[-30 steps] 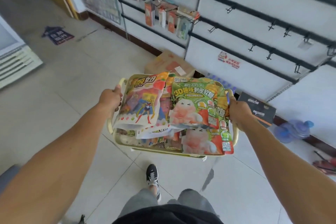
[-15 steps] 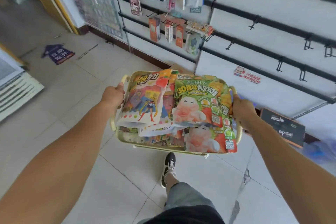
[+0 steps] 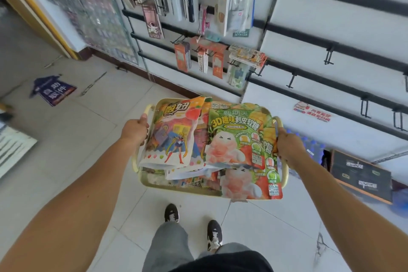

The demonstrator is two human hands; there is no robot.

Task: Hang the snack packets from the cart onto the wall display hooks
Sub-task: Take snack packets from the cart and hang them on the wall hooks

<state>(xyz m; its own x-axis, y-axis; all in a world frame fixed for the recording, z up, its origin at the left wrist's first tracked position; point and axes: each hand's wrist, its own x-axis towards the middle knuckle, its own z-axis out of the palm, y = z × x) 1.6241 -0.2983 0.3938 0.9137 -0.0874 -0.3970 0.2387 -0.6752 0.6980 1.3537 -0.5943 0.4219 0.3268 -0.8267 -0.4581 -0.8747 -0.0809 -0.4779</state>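
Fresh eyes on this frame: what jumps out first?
The bright snack packets, above all the green packet, heaped in a yellow cart at centre. The left hand and right hand grip its side handles. Up right, empty black hooks line the white wall.

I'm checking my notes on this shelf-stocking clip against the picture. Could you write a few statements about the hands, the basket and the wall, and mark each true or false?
1. Both hands grip the basket's handles. True: the left hand and right hand each hold a side of the basket.
2. The green packet lies on top of the pile. True.
3. The basket rests on the floor. False: it is held above the tiled floor.
4. Every wall hook is full. False: the hooks on the right panel are bare.
5. A dark box stands against the wall. True.
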